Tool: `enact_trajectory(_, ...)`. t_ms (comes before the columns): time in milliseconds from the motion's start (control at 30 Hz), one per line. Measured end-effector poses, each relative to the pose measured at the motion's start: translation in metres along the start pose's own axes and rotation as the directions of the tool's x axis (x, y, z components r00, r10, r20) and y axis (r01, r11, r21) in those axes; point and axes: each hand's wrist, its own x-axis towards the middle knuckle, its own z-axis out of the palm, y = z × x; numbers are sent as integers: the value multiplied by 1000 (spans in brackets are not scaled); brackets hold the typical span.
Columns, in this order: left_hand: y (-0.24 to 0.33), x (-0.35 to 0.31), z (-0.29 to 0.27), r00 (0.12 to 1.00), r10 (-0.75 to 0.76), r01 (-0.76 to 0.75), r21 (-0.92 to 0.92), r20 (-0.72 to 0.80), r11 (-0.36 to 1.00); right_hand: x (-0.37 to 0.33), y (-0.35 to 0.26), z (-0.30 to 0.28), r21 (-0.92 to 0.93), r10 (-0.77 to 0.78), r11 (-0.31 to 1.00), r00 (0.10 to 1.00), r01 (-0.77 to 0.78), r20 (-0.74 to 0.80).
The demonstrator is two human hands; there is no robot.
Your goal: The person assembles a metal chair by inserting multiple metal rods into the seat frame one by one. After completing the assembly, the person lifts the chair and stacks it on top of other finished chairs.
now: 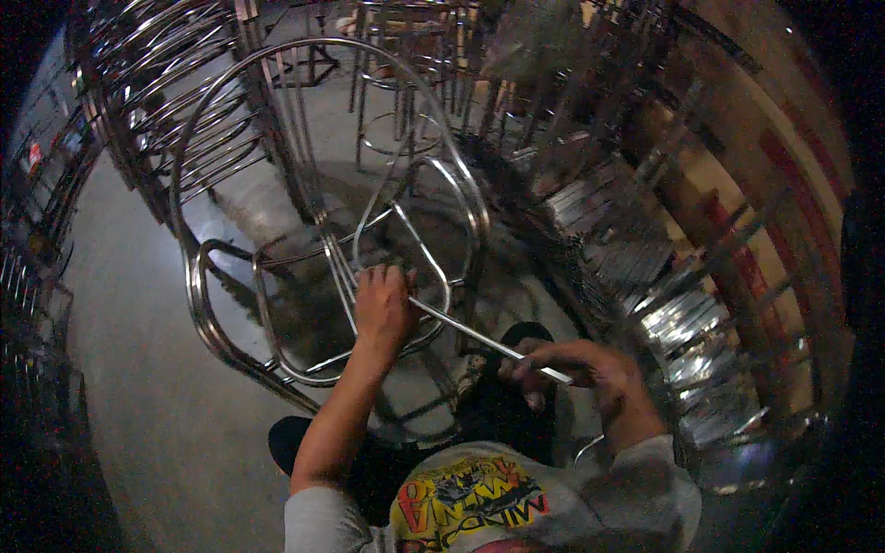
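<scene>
A large chair frame (323, 220) of bent metal tube stands on the smooth grey floor (138, 396), right in front of the person. The tube is round, hard and polished, with bright streaks along its curves. There is one tall rounded hoop at the back, a smaller looped section within it, and several thin straight bars running down the middle, too close together to count surely.

One slim, straight metal rod (475, 335), shiny and pale, slants from the frame's lower middle toward the person's right. Two hands are at it. The left hand (383, 302) is curled closed on the rod's upper end, against the frame's inner bars; whether it also grips a bar, I cannot tell. The right hand (542, 367) is clamped on the rod near its lower end, which sticks out past the fingers.

The person wears one grey cloth shirt (369, 521) with a yellow and red print. At upper left is a stack of curved, shiny tubes (175, 74), many in number. Stools (406, 81) with ringed legs stand beyond the frame, and flat, glossy metal pieces (687, 327) are heaped at right, both too dim to count.
</scene>
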Motion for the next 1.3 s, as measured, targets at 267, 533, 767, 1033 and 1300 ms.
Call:
enact_trajectory(267, 122, 24, -150, 994, 6, 18, 219, -105, 976, -49, -67, 9, -316, -557, 830, 718, 459, -418)
enact_trajectory(533, 144, 65, -176, 809, 365, -329, 160, -461, 931, -154, -102, -66, -221, -574, 816, 796, 535, -192)
enact_trajectory(767, 126, 104, -184, 649, 340, -274, 208, -681, 939, -168, -133, -63, -434, -721, 685, 630, 586, -288)
enact_trajectory(1033, 14, 29, -132, 1000, -16, 17, 51, -14, 999, -49, -130, -78, -798, -741, 601, 404, 42, -536)
enact_trajectory(1300, -59, -75, -108, 925, -356, 359, -4, 134, 933, 58, -57, -216, -794, -466, 381, 643, -474, -608)
